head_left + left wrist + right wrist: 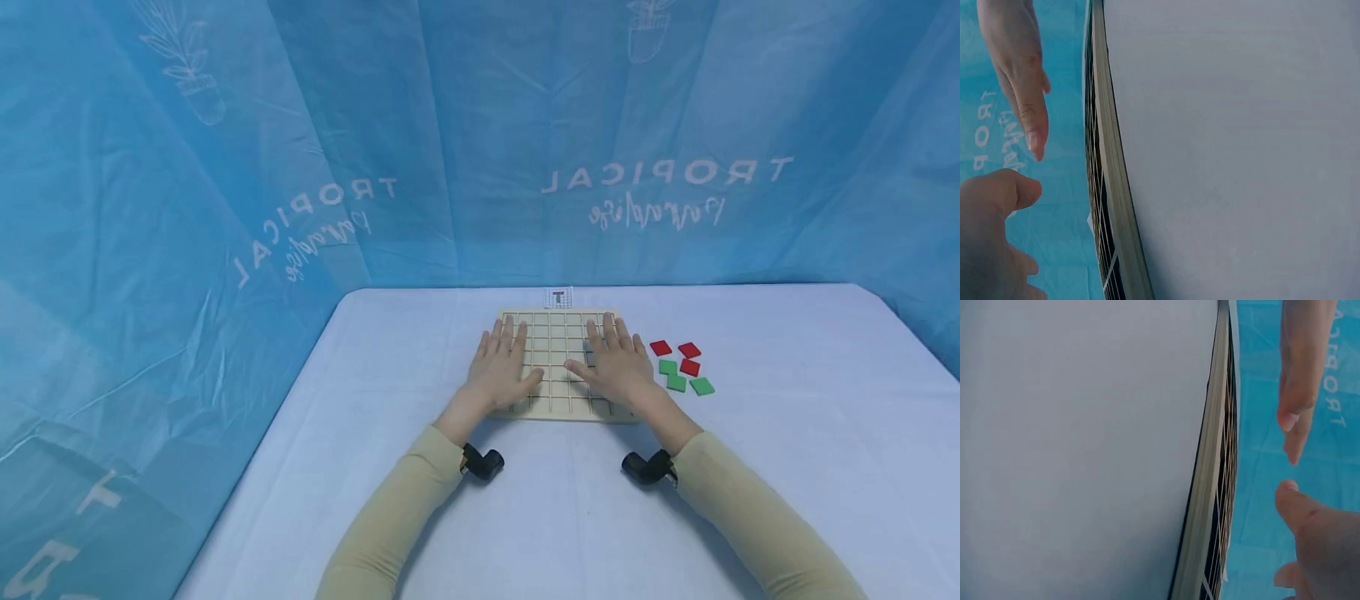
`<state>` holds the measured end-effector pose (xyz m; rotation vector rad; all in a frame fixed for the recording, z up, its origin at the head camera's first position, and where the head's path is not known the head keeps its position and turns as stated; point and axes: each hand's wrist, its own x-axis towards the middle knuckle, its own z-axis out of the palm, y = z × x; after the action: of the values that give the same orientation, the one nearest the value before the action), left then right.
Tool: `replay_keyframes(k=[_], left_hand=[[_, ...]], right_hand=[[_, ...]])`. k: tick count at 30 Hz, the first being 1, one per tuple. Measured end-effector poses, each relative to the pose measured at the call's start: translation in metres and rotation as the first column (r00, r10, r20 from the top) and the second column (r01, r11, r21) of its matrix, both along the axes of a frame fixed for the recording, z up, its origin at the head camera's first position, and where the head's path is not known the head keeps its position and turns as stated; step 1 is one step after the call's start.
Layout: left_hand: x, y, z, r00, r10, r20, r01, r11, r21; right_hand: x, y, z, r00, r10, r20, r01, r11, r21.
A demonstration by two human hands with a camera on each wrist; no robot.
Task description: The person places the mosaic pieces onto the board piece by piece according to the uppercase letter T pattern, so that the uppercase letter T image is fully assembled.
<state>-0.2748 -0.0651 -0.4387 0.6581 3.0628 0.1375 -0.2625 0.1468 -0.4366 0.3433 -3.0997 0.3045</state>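
Observation:
A pale wooden grid board with square cells lies flat on the white table. Over its left side is my left hand, fingers straight and thumb pointing inward. My right hand mirrors it over the right side, also with straight fingers. Both wrist views show the hands above the board's edge, apart from it and from each other. Neither hand holds anything. To the right of the right hand lie several loose square tiles, among them a red tile and a green tile.
Behind the board lies a small card with a printed grid and a T-shaped figure. Blue curtains with white lettering hang behind and to the left of the table. A black wrist camera sits on the left wrist.

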Motion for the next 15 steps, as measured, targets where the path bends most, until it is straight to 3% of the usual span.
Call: replay_keyframes(k=[6, 10, 12, 15], left_hand=[[0.002, -0.001, 0.001, 1.0, 0.004, 0.019, -0.004, 1.0, 0.016], [0.0, -0.007, 0.006, 0.999, -0.022, 0.041, 0.017, 0.993, 0.115], [-0.002, -0.014, 0.007, 0.997, -0.047, 0.058, 0.033, 0.975, 0.219], [-0.007, -0.03, 0.005, 0.993, -0.091, 0.081, 0.049, 0.908, 0.415]], right_hand=[[0.002, -0.004, 0.001, 1.0, 0.0, -0.012, 0.0, 1.0, 0.013], [0.006, -0.003, 0.003, 1.0, 0.015, -0.01, -0.015, 1.0, -0.02], [0.008, 0.001, 0.005, 1.0, 0.02, -0.008, -0.021, 0.997, -0.074], [0.01, 0.014, 0.008, 0.999, 0.02, -0.036, -0.027, 0.982, -0.185]])
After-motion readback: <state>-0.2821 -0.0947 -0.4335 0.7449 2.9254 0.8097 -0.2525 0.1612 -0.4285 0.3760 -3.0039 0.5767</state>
